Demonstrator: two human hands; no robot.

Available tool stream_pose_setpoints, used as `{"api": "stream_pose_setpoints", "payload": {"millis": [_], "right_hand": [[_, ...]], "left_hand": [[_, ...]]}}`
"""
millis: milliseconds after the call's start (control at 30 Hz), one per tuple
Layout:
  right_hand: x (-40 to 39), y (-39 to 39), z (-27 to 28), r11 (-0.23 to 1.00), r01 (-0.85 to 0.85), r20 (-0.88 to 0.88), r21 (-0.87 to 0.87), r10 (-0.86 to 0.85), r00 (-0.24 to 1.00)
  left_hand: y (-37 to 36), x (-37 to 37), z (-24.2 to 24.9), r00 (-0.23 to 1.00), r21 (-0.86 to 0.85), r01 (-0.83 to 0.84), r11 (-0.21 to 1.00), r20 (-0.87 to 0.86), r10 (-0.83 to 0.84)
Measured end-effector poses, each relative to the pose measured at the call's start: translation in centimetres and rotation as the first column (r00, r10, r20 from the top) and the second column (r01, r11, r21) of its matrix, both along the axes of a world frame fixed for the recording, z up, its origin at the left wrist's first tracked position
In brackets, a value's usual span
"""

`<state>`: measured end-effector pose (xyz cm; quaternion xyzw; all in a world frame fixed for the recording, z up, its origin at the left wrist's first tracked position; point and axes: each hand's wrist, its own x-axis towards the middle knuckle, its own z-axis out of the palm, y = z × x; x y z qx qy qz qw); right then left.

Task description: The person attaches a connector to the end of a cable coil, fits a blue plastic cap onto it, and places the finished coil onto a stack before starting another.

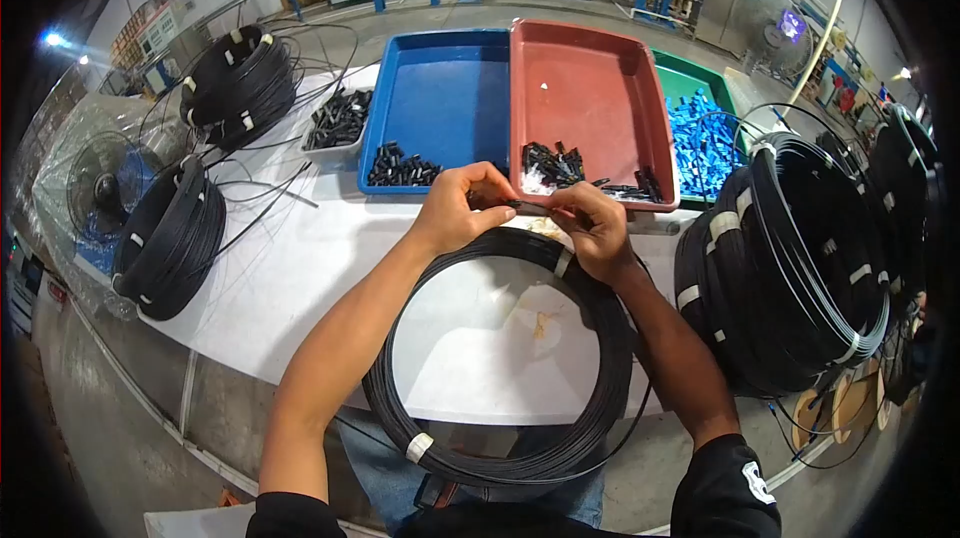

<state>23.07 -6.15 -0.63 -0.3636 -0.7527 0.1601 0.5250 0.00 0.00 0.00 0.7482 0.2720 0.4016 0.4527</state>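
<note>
Both hands meet in front of the red tray (590,58). My left hand (465,208) pinches a small black part (512,205) between thumb and fingers. From the other side my right hand (592,223) has its fingertips closed on the thin end beside that part; its exact shape is too small to tell. Below the hands a coil of black cable (615,348), bound with white tape, lies over the table's front edge. Black pieces (553,164) and some whitish bits lie in the near end of the red tray.
A blue tray (445,88) with black pieces adjoins the red one. Behind right, a green tray (690,68) holds blue pieces (703,143). Cable coils stand left (170,243), back left (240,88) and right (740,268). A white container (338,153) holds black parts.
</note>
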Motion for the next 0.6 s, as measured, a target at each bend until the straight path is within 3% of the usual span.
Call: {"api": "stream_pose_setpoints", "payload": {"millis": [267,600], "right_hand": [[-0.6,0.3,-0.2,0.986,0.067,0.062,0.151,-0.077,0.995],[-0.4,0.0,0.0,0.981,0.093,0.113,0.171,-0.113,0.987]], "left_hand": [[-0.5,-0.1,0.3,0.999,0.020,0.025,0.999,-0.031,-0.025],[-0.3,-0.2,0.1,0.998,-0.039,0.054,0.998,0.016,-0.054]]}}
